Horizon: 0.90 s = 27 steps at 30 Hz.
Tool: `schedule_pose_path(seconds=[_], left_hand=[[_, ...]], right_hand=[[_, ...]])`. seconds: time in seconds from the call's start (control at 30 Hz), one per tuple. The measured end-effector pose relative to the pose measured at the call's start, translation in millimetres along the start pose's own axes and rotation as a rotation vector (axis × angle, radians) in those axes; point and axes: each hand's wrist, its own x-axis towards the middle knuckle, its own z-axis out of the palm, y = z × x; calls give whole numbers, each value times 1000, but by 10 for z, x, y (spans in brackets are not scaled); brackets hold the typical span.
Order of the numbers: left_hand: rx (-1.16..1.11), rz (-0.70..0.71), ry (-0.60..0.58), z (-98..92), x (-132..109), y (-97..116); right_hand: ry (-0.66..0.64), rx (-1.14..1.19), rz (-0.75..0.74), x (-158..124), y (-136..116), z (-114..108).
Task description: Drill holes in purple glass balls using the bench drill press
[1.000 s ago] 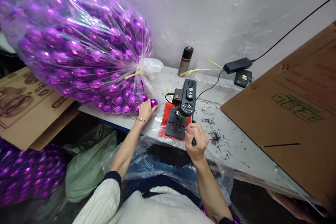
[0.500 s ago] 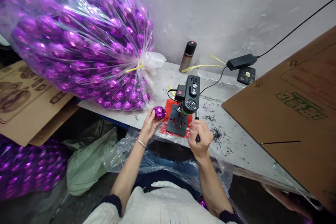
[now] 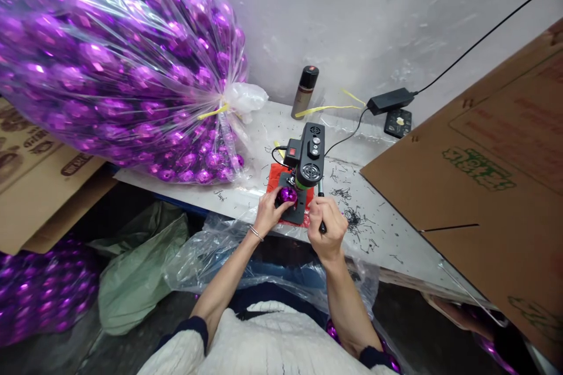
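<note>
A shiny purple faceted bauble (image 3: 287,195) is pinched in the fingers of my left hand (image 3: 269,212). It is over the dark slotted base plate (image 3: 294,213) of a small black bench machine (image 3: 311,155), at the near side of its head. My right hand (image 3: 327,226) is wrapped round the black grip of the machine's lever (image 3: 322,227). Under the base plate lies a red sheet (image 3: 275,174). Whether the bauble touches the plate or the machine's head cannot be made out.
A big clear bag of purple baubles (image 3: 132,82) fills the table's left side. Behind the machine stand a spray can (image 3: 305,92) and a black power adapter (image 3: 391,101). Small black bits (image 3: 353,218) litter the table at right, beside a large cardboard box (image 3: 475,170).
My left hand has carried the bauble rightward, from beside the machine to over its base plate. My right hand keeps its hold on the lever. The view has shifted slightly.
</note>
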Motion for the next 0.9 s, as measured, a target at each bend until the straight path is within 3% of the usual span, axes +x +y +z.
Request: schedule_pose_path(seconds=[0.23, 0.43, 0.7, 0.9], left_hand=[[5, 208, -12, 156, -16, -50], [-20, 205, -7, 236, -24, -115], [-35, 201, -9, 213, -29, -102], [-33, 166, -40, 193, -31, -80]], right_hand=[[0, 18, 15, -6, -1, -7], [-1, 18, 7, -61, 25, 10], [69, 57, -42, -333, 165, 210], [99, 83, -71, -373, 229, 272]])
